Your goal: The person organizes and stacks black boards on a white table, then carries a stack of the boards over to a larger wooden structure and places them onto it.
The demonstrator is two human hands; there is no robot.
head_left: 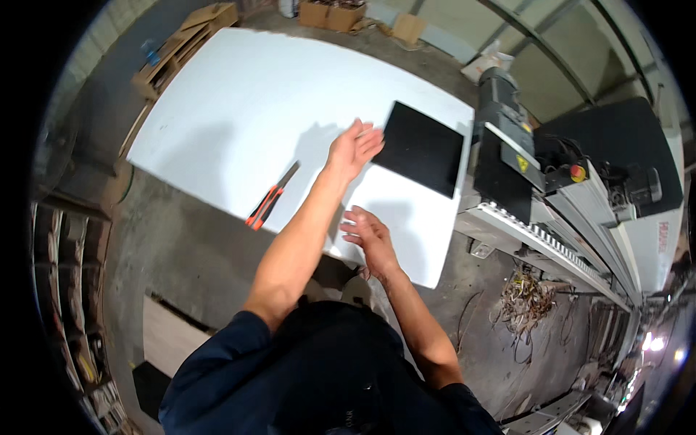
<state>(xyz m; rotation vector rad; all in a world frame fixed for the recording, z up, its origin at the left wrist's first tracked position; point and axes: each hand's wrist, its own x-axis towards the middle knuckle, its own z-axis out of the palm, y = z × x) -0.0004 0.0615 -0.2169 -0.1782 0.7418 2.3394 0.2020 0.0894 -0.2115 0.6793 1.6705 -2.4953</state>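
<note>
My left hand (355, 150) is stretched out over the white tabletop (254, 94), with its fingers extended and nothing in them. Its fingertips are close to the left edge of a flat black rectangular panel (423, 150); whether they touch it I cannot tell. Closer to my body, my right hand (371, 239) hovers over the near part of the table, fingers apart and slightly bent, also holding nothing. To the left of my left forearm lies a slim tool (271, 197) with a grey blade and a red-and-black handle.
At the table's right side stands a grey machine (507, 130) with a motor, a rail and a red knob (577, 172). Tangled strips (527, 297) lie on the floor below it. Shelves (69, 290) stand at the left, a wooden crate (177, 54) and cardboard boxes (330, 14) beyond the table.
</note>
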